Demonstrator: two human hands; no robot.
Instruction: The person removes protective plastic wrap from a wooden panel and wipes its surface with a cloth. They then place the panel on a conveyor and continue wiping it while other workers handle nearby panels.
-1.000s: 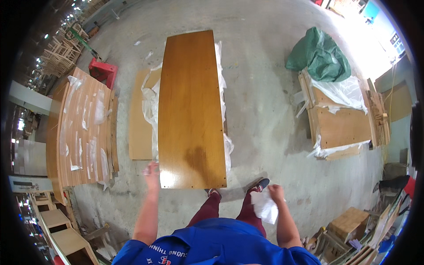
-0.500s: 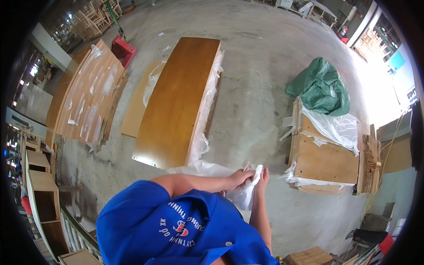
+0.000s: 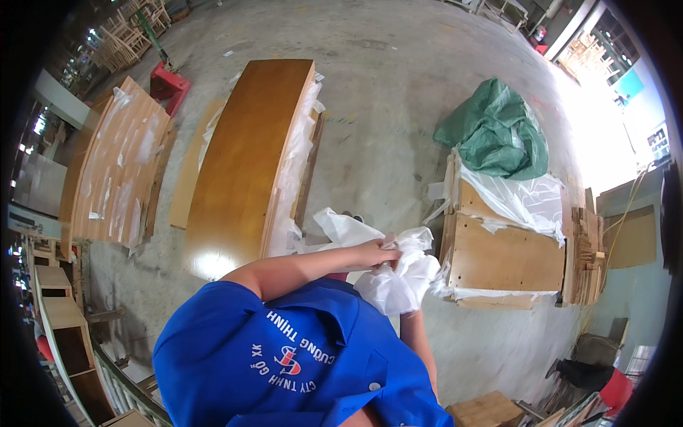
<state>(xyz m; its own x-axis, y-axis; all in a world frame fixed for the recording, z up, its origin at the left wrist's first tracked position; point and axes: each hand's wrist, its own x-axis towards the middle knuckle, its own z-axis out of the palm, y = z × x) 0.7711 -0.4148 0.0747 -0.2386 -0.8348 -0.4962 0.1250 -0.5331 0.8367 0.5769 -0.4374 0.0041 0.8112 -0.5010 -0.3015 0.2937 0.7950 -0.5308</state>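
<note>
- The left hand (image 3: 370, 252) reaches across the chest, its fingers curled around a bunch of white plastic sheet (image 3: 398, 274), gripping it at the upper edge.
- The right hand (image 3: 402, 265) is mostly buried in the same crumpled plastic; only the forearm shows rising from below, so whether its fingers are closed cannot be told.
- The white plastic sheet is bunched into a loose wad in front of the person's chest, above the concrete floor (image 3: 398, 128), with one loose flap trailing left toward the long board.
- A long glossy brown wooden panel (image 3: 245, 164) lies on the floor to the left, resting on a stack with white wrapping hanging along its right edge.
- Further left, a second wooden panel (image 3: 114, 167) lies flat, streaked with scraps of clear film.
- A thin, paler board (image 3: 186, 178) lies between these two panels.
- To the right stands a stack of plywood pieces (image 3: 501, 256), partly draped in clear plastic film and just beside the wad.
- A crumpled green tarpaulin (image 3: 498, 132) sits behind that stack.
- A red pallet jack (image 3: 169, 84) stands near the far end of the left panel.
- The person's blue shirt (image 3: 284, 356) fills the lower middle of the view.
</note>
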